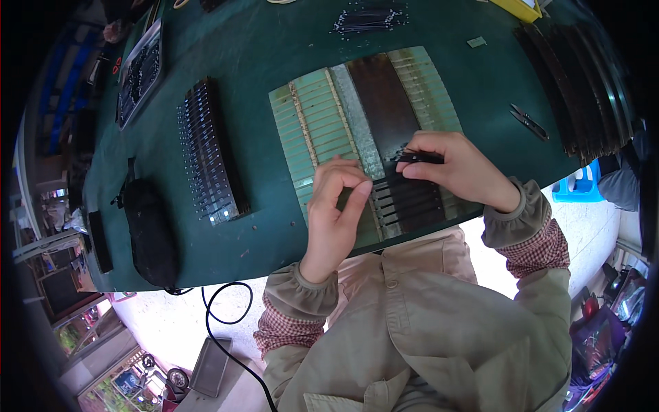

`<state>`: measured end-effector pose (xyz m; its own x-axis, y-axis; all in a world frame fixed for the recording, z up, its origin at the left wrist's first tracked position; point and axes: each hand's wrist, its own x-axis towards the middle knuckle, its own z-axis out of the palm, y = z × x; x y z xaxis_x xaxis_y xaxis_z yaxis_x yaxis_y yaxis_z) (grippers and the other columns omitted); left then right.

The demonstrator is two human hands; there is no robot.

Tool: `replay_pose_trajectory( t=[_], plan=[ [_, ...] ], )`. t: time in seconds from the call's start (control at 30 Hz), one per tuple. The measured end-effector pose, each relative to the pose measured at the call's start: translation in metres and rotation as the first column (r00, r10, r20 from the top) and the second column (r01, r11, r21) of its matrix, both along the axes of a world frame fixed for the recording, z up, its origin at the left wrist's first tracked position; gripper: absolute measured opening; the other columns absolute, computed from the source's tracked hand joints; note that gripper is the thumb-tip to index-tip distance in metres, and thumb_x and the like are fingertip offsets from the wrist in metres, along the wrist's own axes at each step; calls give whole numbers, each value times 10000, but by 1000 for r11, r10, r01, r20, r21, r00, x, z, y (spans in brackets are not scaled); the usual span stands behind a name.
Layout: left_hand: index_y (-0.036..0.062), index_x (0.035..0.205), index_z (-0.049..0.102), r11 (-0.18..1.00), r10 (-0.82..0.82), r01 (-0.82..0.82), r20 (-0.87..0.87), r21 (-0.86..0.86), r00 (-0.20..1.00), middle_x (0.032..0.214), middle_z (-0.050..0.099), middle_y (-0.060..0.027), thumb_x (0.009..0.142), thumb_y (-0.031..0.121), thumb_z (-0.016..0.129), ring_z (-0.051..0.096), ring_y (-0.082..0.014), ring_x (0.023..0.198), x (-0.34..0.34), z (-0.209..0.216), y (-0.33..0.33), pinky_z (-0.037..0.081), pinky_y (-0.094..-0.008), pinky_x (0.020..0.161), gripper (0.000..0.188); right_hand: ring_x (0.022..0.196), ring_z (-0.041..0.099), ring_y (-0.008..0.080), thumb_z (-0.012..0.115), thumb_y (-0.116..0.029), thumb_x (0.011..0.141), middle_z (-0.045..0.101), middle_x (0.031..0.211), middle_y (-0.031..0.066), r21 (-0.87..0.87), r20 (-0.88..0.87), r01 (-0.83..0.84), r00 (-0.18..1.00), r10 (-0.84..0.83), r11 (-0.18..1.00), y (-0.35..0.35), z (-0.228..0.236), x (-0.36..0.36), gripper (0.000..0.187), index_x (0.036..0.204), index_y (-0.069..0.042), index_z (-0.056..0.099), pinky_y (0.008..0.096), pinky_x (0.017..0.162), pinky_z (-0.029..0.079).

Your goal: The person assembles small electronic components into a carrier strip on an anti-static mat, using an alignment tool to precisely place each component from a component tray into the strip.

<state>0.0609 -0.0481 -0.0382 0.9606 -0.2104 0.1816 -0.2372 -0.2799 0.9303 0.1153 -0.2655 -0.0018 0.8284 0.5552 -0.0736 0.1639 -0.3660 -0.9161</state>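
The right hand point(456, 168) pinches a small black bundle point(421, 158) over the dark strip point(384, 89) on a green grooved board point(288, 117), which lies on the green surface point(254, 48). The left hand point(329, 206) is at the strip's left edge, thumb and forefinger nearly together; whether those fingers grip anything, I cannot tell. Thin black pieces point(388, 208) lie side by side just beyond its thumb. Small snips point(528, 122) rest to the right.

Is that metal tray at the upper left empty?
No: the metal tray holds many small dark pieces between its raised rims. How deep they lie, I cannot tell.
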Motion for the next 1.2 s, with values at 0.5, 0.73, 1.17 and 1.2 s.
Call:
replay_pose_trajectory(
  t=[0.5,0.73,1.17,1.2],
  plan=[
    [-17,1026,602,942,66,-114,160,315,985,1261,532,-168,837,-7,588,450,-352,1244,-15,2,6,353,-422,1023,191,745,632,291,647,-93,806,641,800,169,-74,-22,65,998,-67,995,-8,-17,11,161,894,38,615,338,663,479],
    [6,1164,570,845,-79,-50,217,532,973,1354,449,-176,824,29,606,397,-358,1285,-11,5,-7,314,-448,1058,342,708,614,307,645,-89,800,615,807,149,-208,214,104,975,-58,973,-1,-18,6,165,914,26,612,364,640,470],
    [-10,1062,569,1000,10,-9,-64,20,998,1163,558,-167,835,40,633,519,-305,1135,1,15,-10,387,-377,972,241,592,539,143,647,-84,821,578,796,51,142,-204,52,979,-22,988,-9,1,6,157,925,28,613,277,539,434],
    [-17,1004,575,996,6,-17,-125,-88,992,1092,585,-168,828,30,643,549,-298,1087,3,15,-14,426,-365,928,195,592,539,143,647,-84,821,578,796,51,139,-201,56,979,-27,989,-5,4,5,157,925,28,613,277,539,434]
  ],
)
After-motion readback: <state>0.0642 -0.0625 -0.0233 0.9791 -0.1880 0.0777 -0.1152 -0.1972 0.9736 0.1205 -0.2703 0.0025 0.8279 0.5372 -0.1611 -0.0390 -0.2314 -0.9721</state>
